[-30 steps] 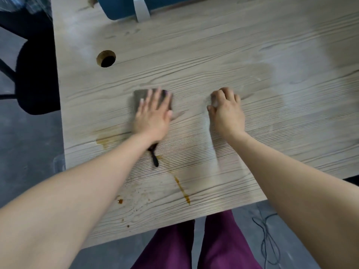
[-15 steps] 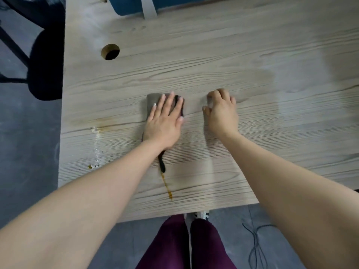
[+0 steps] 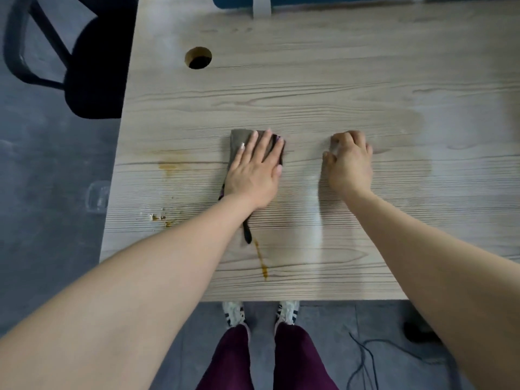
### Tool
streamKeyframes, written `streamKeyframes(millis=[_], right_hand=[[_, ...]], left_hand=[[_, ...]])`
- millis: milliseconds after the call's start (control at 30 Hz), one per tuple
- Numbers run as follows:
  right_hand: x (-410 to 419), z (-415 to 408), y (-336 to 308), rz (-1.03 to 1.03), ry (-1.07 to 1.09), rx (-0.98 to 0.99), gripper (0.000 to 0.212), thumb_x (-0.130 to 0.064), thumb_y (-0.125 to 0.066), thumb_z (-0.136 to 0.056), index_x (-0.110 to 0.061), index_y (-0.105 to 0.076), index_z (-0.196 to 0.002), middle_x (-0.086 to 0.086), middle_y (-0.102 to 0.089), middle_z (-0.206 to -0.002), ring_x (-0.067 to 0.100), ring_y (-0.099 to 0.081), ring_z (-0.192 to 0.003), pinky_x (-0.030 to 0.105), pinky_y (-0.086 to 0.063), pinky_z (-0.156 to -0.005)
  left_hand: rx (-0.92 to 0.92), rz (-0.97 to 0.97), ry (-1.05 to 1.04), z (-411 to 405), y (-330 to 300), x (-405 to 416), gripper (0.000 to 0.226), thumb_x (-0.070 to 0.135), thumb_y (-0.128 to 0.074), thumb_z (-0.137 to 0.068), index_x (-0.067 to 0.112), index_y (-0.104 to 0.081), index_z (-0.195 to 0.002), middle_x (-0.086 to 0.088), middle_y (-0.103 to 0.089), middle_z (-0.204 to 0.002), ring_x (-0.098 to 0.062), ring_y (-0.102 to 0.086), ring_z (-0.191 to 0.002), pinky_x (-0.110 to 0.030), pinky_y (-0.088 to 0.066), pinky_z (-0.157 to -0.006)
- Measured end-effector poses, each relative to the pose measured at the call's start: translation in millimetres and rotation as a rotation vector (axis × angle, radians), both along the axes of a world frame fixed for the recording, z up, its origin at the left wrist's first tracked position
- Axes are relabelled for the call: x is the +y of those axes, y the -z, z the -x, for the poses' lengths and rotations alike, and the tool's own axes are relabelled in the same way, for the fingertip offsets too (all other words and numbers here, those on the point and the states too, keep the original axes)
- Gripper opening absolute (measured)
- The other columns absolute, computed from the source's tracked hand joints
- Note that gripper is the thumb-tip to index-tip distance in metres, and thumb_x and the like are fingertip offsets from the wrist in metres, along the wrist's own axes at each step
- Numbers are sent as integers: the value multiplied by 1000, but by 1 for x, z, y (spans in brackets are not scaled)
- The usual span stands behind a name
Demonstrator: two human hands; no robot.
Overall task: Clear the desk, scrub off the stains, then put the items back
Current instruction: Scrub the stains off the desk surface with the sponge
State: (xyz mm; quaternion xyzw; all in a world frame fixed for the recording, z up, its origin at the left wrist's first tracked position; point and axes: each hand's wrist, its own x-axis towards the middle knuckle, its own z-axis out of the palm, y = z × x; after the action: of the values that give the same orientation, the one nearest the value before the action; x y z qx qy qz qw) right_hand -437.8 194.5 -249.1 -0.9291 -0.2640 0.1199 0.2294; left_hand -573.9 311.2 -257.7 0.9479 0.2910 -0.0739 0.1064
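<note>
My left hand (image 3: 254, 171) presses flat, fingers straight, on a grey-brown cloth (image 3: 238, 139) in the middle of the light wooden desk (image 3: 309, 88). A dark strap of the cloth (image 3: 247, 233) trails out from under my wrist. An orange-brown stain streak (image 3: 261, 261) runs from the strap toward the near edge. Fainter orange stains (image 3: 168, 166) and small specks (image 3: 159, 217) lie near the desk's left edge. My right hand (image 3: 349, 161) rests on the desk to the right with its fingers curled under, holding nothing that I can see.
A round cable hole (image 3: 198, 57) is at the desk's far left. A black chair (image 3: 84, 66) stands beyond the left edge. A blue divider with a white bracket (image 3: 261, 7) borders the far edge. A black cable (image 3: 365, 358) lies on the floor by my feet (image 3: 261, 312).
The view has shifted back and left, so the near desk edge and my shoes now show. Both hands keep their poses; my left hand and the cloth have moved slightly right.
</note>
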Motion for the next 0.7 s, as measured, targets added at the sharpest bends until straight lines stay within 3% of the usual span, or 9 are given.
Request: streamKeyframes(millis=[100,200,333,500,700], right_hand=[[10,12,-5,21,37,-36,30,-11,-48,-92,-5,-53,-121,9,-41,-134,31,-37,-119,38,-39,-88],[31,37,-11,-15,-124,-115,35,-7,-49,-91,-5,-52,-125,12,-42,-134,31,-36,-120,38,-38,-89],[80,80,-16,-15,-271,-53,41,-2,-47,-91,-8,-46,-132,6,-39,-137,27,-34,-123,33,-37,-88],[113,113,-7,37,-318,40,35,-9,-50,-91,-8,-48,-126,6,-37,-138,28,-34,-121,34,-37,-88],[111,113,-4,67,-322,6,34,-18,-54,-92,-10,-50,-124,7,-35,-139,30,-33,-123,36,-40,-84]], left_hand=[[9,-17,-80,16,1,32,55,38,-24,-101,32,-3,-151,6,9,-159,-16,10,-145,-34,6,-116],[11,-27,-150,42,0,63,54,37,-23,-101,30,-4,-151,5,8,-159,-17,10,-145,-34,7,-116],[53,-29,-243,86,-1,106,54,38,-19,-102,28,0,-151,3,13,-158,-19,14,-145,-37,8,-116],[71,-30,-308,127,-2,126,54,38,-18,-102,27,1,-151,1,14,-158,-20,14,-145,-39,6,-118],[77,-25,-315,162,-3,108,54,37,-16,-102,27,6,-150,1,19,-157,-20,18,-144,-39,8,-118]])
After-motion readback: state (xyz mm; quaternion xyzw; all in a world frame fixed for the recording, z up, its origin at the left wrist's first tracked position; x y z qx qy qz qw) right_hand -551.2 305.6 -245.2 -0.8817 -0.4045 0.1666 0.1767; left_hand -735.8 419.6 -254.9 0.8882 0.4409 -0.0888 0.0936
